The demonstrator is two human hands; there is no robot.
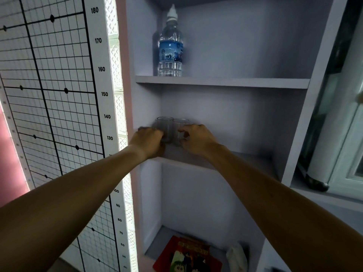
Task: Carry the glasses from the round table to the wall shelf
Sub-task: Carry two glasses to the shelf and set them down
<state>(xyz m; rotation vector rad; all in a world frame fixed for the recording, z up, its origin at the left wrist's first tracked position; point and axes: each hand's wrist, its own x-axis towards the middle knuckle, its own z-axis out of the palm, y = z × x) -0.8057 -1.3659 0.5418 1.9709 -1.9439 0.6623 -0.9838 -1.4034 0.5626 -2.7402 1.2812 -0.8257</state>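
Note:
Two clear glasses stand side by side at the left end of the middle board of the pale wall shelf (245, 160). My left hand (148, 141) grips the left glass (164, 126) from the left. My right hand (197, 138) grips the right glass (179, 127) from the right, thumb and fingers curled round it. The glasses touch or nearly touch each other. Their bases are hidden behind my hands, so I cannot tell whether they rest on the board.
A water bottle (170, 48) stands on the board above. A red book (188, 256) and a white cloth (236, 256) lie on the board below. A height chart (59, 95) hangs on the left, a window frame (345, 134) on the right.

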